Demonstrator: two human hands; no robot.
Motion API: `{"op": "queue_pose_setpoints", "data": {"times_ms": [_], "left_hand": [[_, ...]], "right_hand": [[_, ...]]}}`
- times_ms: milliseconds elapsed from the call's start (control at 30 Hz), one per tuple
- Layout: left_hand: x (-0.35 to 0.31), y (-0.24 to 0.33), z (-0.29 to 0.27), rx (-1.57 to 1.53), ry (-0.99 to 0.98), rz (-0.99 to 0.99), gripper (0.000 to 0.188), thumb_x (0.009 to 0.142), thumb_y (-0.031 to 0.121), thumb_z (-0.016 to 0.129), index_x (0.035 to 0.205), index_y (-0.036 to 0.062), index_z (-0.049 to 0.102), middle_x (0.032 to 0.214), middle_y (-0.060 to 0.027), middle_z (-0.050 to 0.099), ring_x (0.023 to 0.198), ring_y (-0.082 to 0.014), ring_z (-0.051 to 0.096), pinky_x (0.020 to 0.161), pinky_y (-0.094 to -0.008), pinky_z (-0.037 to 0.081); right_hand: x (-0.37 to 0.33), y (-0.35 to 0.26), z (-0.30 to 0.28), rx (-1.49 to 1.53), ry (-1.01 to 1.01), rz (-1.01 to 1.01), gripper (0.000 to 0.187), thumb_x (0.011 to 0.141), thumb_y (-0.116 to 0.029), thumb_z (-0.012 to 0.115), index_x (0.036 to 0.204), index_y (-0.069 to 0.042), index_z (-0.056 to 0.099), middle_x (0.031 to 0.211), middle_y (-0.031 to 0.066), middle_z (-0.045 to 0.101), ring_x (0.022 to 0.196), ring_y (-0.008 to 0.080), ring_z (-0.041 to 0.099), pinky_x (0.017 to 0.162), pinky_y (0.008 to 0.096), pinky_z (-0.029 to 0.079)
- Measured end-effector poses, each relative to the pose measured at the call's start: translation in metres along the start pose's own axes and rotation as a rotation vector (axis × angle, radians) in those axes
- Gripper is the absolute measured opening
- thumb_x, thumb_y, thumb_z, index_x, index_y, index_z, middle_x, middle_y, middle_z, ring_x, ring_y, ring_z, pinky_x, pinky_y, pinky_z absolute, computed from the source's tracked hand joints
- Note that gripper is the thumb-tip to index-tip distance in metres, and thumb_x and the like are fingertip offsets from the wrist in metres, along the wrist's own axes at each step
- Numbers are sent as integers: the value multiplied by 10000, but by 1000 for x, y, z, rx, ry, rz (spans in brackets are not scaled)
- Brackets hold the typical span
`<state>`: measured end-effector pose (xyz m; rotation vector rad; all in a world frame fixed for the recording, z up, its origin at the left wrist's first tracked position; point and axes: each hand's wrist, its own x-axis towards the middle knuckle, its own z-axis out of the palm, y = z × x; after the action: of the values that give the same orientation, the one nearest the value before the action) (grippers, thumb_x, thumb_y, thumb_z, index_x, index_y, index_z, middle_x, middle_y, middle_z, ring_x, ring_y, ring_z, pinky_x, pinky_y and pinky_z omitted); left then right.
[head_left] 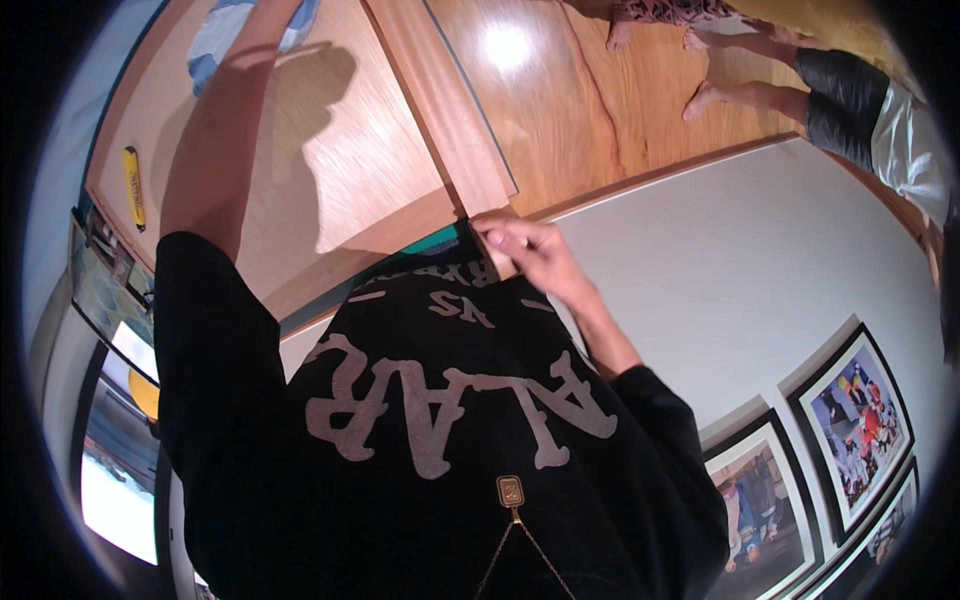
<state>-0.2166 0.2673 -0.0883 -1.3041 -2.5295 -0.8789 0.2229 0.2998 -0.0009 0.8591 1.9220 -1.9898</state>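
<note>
My left arm reaches up to the far left over a pale wooden panel (pixel 375 150) with a raised wooden border. Its hand is cut off at the upper edge, so the fingers are hidden. Beside that wrist lies a blue and white cloth (pixel 215 45). At the near right corner of the panel, my right hand (pixel 535 255) has thumb and fingers closed on the end of the wooden border (pixel 470 130), close to my shirt. A slim yellow tool (pixel 133 188), of a kind I cannot make out, rests near the left border.
Bare legs (pixel 745 97) of other people show on the wooden floor (pixel 590 80) at the far right. A light grey wall (pixel 690 270) with framed pictures (pixel 855 420) stands to my right. A glass-like panel (pixel 110 290) and a bright screen-like area (pixel 118 500) lie at the left.
</note>
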Motion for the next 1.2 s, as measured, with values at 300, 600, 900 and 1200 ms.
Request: {"op": "queue_pose_setpoints", "data": {"times_ms": [300,600,900,1200], "left_hand": [[0,-4,-1,-43,-30,19,255,735,349,766,857,135,700,936,-130,609,964,-356,565,852,-450,439],[0,-1,-5,6,-43,-3,262,738,352,748,878,135,699,1010,-127,618,1038,-360,554,920,-468,424],[-5,-7,-5,92,-23,-6,251,744,353,740,867,140,691,1096,-126,602,1111,-372,520,949,-498,398],[-32,76,-39,252,-218,-568,337,762,379,733,830,49,717,812,-188,703,800,-376,673,749,-436,513]], "right_hand": [[15,25,-12,291,-137,196,172,921,-131,676,1039,-13,716,934,29,689,883,107,620,855,262,486],[18,30,-11,297,-131,234,171,912,-136,687,1022,-11,727,946,51,708,898,116,635,863,270,490],[29,36,-18,309,-187,343,186,886,-117,701,1032,-4,727,946,50,724,915,123,656,890,264,487],[41,31,-20,220,-175,426,217,856,-181,733,1009,-29,756,953,83,746,933,133,662,927,276,471]]}}
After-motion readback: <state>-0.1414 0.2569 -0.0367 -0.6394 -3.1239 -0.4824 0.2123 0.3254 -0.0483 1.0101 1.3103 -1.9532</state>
